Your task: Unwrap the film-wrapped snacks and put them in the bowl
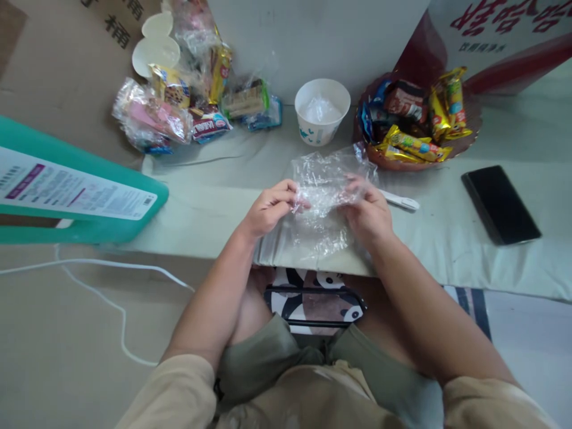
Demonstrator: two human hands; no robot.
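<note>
A crinkled clear plastic bag [324,190] is spread between my two hands, just above the cloth-covered table. My left hand [272,208] pinches its left edge. On the other side, my right hand [369,211] grips the bag, with some fingers seen through the film. Beyond the bag stands a white paper cup [322,113] with crumpled clear plastic inside. A white plastic handle [400,201], its far end hidden, sticks out beside my right hand. To the upper right, a reddish bowl [465,152] holds wrapped snacks [415,143].
A black phone [501,204] lies at the right. Several packaged snacks [210,123] are heaped at the back left, near a cardboard box [67,77]. A green container [152,190] leans in from the left. White cables [120,262] hang below the table.
</note>
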